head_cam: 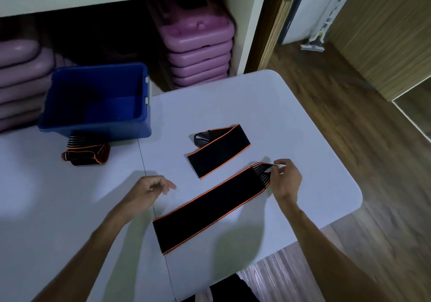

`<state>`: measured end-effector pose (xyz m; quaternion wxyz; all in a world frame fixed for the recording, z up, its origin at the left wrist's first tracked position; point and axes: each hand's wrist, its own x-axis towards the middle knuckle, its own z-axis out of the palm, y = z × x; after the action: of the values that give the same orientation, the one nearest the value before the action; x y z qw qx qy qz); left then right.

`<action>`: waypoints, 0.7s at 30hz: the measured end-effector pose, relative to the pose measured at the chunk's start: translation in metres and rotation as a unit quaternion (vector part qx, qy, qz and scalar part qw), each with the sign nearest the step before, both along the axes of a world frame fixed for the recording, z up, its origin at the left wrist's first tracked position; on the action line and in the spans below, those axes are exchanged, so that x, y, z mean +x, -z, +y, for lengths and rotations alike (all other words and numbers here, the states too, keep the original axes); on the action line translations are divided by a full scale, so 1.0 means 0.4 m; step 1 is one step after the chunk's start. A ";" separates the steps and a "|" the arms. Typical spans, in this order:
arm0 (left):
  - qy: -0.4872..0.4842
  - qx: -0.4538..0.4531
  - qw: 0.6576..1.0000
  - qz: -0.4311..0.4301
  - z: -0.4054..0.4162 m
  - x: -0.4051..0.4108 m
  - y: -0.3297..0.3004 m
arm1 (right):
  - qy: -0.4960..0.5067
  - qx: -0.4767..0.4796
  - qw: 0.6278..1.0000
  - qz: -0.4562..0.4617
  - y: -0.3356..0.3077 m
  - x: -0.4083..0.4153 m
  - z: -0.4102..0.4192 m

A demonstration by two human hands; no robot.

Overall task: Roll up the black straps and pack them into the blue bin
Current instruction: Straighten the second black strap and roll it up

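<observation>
Both forearms reach up from the bottom of the frame over a white bench (pixel 233 105). The right hand (pixel 286 180), at right of centre, pinches the striped far end of a long black strap (pixel 210 208) between thumb and fingertips, wrist bent slightly inward. That strap lies flat and unrolled, running diagonally from the lower centre up to the right hand, its edges trimmed in orange. The left hand (pixel 151 188) hovers at centre frame just left of the strap, holding nothing, fingers loosely curled and pointing right; it is blurred. Above the long strap, a second strap (pixel 219 150) lies folded over on itself. A rolled strap (pixel 86 153) sits at left of centre, touching the front of the blue bin (pixel 98 124), which stands at the bench's upper left. Behind it, purple plastic cases (pixel 198 52) are stacked on a shelf.
</observation>
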<state>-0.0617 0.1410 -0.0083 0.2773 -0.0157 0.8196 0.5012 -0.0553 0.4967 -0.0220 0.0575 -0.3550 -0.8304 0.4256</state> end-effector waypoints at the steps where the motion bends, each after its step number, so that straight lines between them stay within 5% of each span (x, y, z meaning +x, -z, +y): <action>1: -0.020 -0.025 0.999 0.027 0.015 -0.005 0.007 | 0.000 0.005 1.000 -0.002 -0.005 0.002 0.003; 5: -0.098 -0.084 0.981 0.147 0.102 -0.040 0.027 | -0.076 0.062 0.995 -0.026 -0.012 -0.018 -0.009; 9: -0.093 -0.108 0.987 0.069 0.208 -0.098 0.037 | -0.179 0.089 0.979 -0.041 -0.034 -0.078 -0.060; 13: -0.047 -0.235 0.968 0.081 0.279 -0.118 0.044 | -0.236 0.106 0.965 -0.036 -0.035 -0.115 -0.102; 17: -0.091 -0.148 0.984 0.047 0.230 -0.094 0.040 | -0.260 0.085 0.962 -0.028 -0.021 -0.123 -0.100; 21: -0.119 -0.165 0.979 -0.014 0.029 -0.034 0.009 | -0.254 0.048 0.966 -0.013 -0.005 -0.131 -0.084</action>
<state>-0.0754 0.1525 -0.0119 0.2208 -0.1662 0.8790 0.3885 -0.1078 0.4632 -0.0199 -0.0463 -0.1351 -0.9135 0.3810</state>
